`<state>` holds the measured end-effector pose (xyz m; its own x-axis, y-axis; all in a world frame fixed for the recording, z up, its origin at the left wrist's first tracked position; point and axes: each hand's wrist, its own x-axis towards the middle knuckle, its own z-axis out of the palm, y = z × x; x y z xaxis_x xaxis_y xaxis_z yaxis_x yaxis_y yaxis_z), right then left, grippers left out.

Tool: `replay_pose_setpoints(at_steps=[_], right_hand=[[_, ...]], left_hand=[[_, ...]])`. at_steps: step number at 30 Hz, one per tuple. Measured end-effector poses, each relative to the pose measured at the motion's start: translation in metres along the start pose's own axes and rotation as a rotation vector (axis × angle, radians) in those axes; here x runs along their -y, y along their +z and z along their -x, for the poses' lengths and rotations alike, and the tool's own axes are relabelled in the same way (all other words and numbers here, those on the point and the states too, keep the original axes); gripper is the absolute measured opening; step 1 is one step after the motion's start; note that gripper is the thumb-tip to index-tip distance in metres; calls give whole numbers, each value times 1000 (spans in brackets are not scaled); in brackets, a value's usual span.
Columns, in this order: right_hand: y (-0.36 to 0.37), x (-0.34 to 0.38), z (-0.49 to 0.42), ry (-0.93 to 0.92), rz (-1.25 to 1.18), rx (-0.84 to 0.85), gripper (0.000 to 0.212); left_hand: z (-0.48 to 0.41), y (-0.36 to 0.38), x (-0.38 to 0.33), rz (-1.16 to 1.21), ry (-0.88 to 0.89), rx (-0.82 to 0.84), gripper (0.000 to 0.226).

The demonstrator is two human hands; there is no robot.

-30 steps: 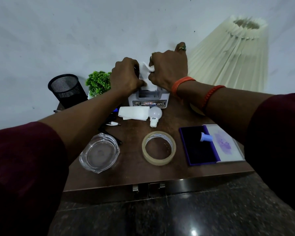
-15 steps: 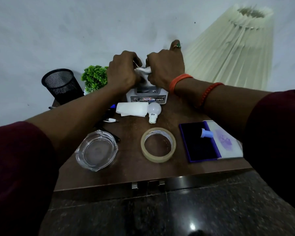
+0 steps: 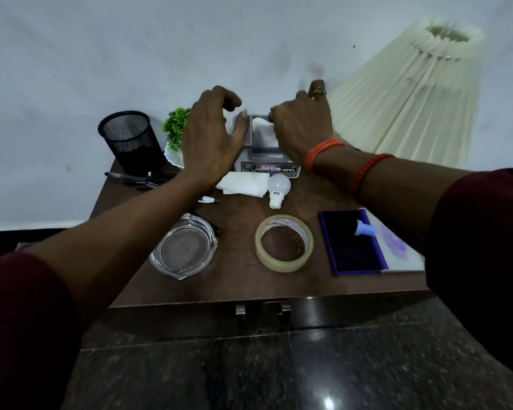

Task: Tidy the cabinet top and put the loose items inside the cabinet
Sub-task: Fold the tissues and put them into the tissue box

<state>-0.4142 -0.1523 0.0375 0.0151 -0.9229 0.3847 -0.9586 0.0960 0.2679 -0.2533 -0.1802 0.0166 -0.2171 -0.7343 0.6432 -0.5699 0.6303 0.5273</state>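
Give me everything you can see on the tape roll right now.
The tape roll is a ring of clear, yellowish tape lying flat on the brown cabinet top, near its front edge, hollow core facing up. It sits between the glass ashtray and the purple ink pad, touching neither. No hand touches it.

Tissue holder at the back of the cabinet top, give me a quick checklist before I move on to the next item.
1. Tissue seated inside the tissue holder: ok, white paper sits in its opening.
2. Left hand free: ok, fingers spread, touching only the holder's left edge.
3. Right hand free: cannot tell, its fingers curl over the holder's right side.
4. Loose folded tissues put away: not ok, lying in front of the holder beside the bulb.
5. Tape roll, glass ashtray and stamp pad stored: not ok, all on top.
6. Cabinet doors open: not ok, they look shut.
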Motion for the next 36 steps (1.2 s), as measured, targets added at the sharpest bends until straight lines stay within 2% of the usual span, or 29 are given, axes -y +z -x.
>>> replay_pose_setpoints(at_steps=[5,8,14,19,23,36], right_hand=[[-4,9,18,15,7,-10,40],[-14,13,35,17,-46,-41,41],[-20,26,64,124,-252,79,29],[-8,29,83,130,-297,92,28],[-2,26,91,111,-329,116,30],[-7,22,95,91,-338,95,30]], left_hand=[[25,-10,11,12,-42,-31,22],[35,-17,17,1,-75,-9,20],[41,-15,25,-162,-180,285,23],[45,2,30,-341,-76,469,23],[49,11,30,-441,-36,491,23],[50,5,24,-439,-72,531,24]])
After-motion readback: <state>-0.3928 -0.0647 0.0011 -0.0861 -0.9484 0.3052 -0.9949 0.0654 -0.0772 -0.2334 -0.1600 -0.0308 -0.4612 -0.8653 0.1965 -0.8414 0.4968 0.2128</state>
